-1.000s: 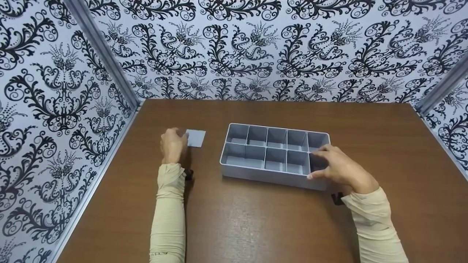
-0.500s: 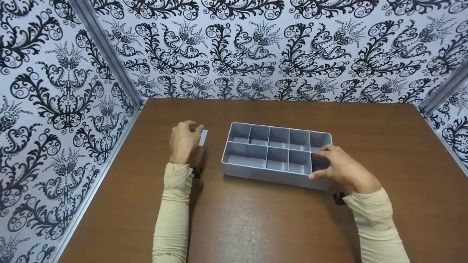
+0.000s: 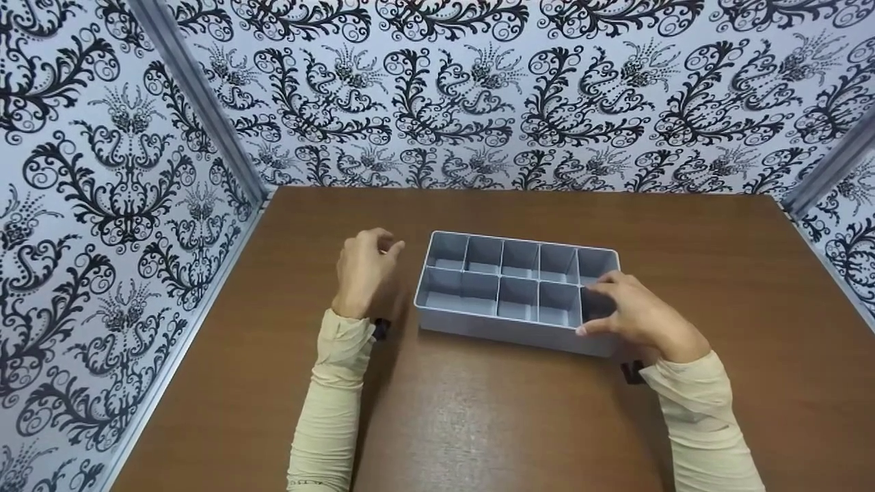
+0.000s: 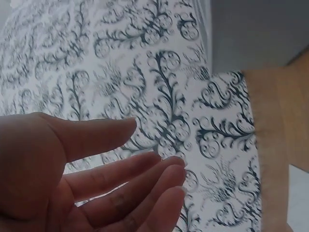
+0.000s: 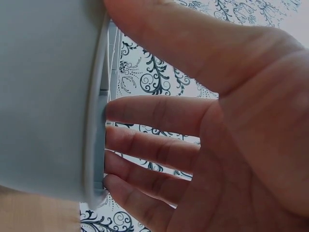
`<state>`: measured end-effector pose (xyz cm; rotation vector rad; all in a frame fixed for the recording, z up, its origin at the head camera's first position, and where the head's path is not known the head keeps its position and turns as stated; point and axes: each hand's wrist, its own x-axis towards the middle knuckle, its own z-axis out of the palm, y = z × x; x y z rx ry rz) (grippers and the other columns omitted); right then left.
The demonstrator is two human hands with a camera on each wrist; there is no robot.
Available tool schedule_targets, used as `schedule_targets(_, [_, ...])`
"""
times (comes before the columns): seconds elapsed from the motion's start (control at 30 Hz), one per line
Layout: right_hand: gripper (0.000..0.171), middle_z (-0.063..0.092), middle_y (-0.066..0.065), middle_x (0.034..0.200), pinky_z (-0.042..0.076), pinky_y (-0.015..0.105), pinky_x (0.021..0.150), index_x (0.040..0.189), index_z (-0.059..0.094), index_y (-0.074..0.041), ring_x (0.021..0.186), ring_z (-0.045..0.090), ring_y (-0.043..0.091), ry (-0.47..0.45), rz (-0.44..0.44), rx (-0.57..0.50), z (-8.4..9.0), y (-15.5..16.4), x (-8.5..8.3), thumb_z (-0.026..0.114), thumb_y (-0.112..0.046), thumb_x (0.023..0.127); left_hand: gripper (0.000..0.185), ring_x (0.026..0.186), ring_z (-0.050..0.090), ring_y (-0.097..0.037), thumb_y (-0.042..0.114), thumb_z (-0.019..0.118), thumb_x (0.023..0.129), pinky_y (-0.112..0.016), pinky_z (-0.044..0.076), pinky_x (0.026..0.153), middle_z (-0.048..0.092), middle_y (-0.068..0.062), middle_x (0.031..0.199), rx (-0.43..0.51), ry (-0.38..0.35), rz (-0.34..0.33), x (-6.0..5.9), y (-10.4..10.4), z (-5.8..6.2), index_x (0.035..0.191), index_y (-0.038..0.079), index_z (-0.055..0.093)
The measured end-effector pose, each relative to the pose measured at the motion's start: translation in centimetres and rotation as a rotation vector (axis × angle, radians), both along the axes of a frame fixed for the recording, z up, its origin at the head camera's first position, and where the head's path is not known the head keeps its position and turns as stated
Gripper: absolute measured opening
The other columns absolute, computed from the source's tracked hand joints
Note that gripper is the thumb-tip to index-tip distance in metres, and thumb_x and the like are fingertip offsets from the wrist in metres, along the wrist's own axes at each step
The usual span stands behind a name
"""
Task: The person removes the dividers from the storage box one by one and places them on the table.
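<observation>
A grey divided organizer box (image 3: 472, 321) with two rows of compartments stands on the table. My right hand (image 3: 646, 318) grips its right end, thumb at the near rim and the other fingers over the end compartment. In the right wrist view the fingers (image 5: 154, 113) meet the box's rim (image 5: 96, 101) with their tips. Left of the box, my left hand (image 3: 366, 273) hovers over the spot where a small pale card lay. Its fingers (image 4: 130, 198) are loosely bent, thumb apart, with nothing between them. A pale flat corner (image 4: 299, 193) shows beyond them; the head view hides it.
The brown wooden table (image 3: 478, 424) is bounded by patterned walls (image 3: 465, 96) behind and on the left, with metal corner posts (image 3: 198, 89). A black strap part (image 3: 632, 372) hangs under the right wrist.
My left hand has moved right from beside the small pale card to over it, so the card no longer shows in the head view. My right hand and the box have stayed put.
</observation>
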<state>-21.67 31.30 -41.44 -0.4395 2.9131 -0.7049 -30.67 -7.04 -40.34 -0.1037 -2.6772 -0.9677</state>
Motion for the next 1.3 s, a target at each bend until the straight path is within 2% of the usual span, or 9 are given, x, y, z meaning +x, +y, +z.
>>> schedule_targets(0.23, [0.079,0.048,0.03,0.129,0.035,0.06,0.105,0.131,0.055,0.012,0.123,0.043,0.05,-0.002,-0.012,-0.002,-0.1,0.1,0.1,0.085,-0.035,0.074,0.018,0.076,0.07,-0.023,0.022,0.075,0.087,-0.04,0.053,0.069,0.075,-0.007,0.085,-0.041,0.067,-0.151,2.0,2.9,0.6,0.095,0.005,0.076])
schedule_targets(0.43, [0.078,0.049,0.029,0.129,0.036,0.06,0.104,0.13,0.056,0.011,0.122,0.044,0.049,0.008,-0.001,0.0,-0.2,-0.1,-0.1,0.085,-0.035,0.075,0.019,0.07,0.067,-0.022,0.025,0.077,0.086,-0.042,0.052,0.064,0.073,-0.005,0.078,-0.092,0.077,-0.19,3.5,4.1,1.0,0.09,0.007,0.076])
schedule_targets(0.53, [0.079,0.049,0.03,0.129,0.036,0.06,0.104,0.13,0.056,0.011,0.121,0.044,0.05,0.014,-0.002,0.001,-0.2,-0.1,-0.1,0.086,-0.035,0.074,0.021,0.074,0.069,-0.024,0.026,0.076,0.087,-0.043,0.053,0.065,0.075,-0.007,0.083,-0.111,0.062,-0.219,3.7,4.9,1.1,0.093,0.007,0.076])
schedule_targets(0.7, [0.08,0.049,0.03,0.129,0.036,0.06,0.104,0.131,0.055,0.011,0.121,0.044,0.049,0.014,-0.003,0.002,-0.3,-0.1,-0.1,0.086,-0.035,0.073,0.026,0.08,0.071,-0.026,0.03,0.075,0.088,-0.043,0.054,0.069,0.076,-0.008,0.092,-0.144,-0.017,-0.263,4.1,7.0,1.5,0.103,0.01,0.076])
schedule_targets(0.8, [0.081,0.048,0.03,0.129,0.035,0.06,0.105,0.131,0.055,0.011,0.121,0.043,0.049,0.007,-0.005,0.001,-0.3,-0.1,-0.1,0.086,-0.035,0.073,0.028,0.083,0.071,-0.024,0.031,0.075,0.088,-0.042,0.054,0.071,0.076,-0.007,0.093,-0.15,-0.041,-0.29,4.3,8.1,1.7,0.105,0.009,0.076])
schedule_targets(1.0, [0.081,0.048,0.029,0.13,0.035,0.06,0.105,0.133,0.054,0.011,0.122,0.043,0.049,-0.002,-0.011,-0.002,-0.1,0.2,0.1,0.085,-0.035,0.074,0.026,0.079,0.071,-0.023,0.031,0.075,0.087,-0.041,0.054,0.069,0.076,-0.008,0.089,-0.177,-0.048,-0.314,4.4,9.9,1.5,0.099,0.008,0.077])
schedule_targets(1.3, [0.082,0.047,0.03,0.131,0.034,0.061,0.106,0.135,0.053,0.009,0.123,0.042,0.05,-0.009,-0.004,0.002,0.0,0.1,0.0,0.085,-0.037,0.074,0.023,0.081,0.072,-0.028,0.032,0.077,0.085,-0.044,0.054,0.069,0.076,-0.009,0.089,-0.253,-0.074,-0.311,4.4,11.2,0.6,0.094,0.01,0.078])
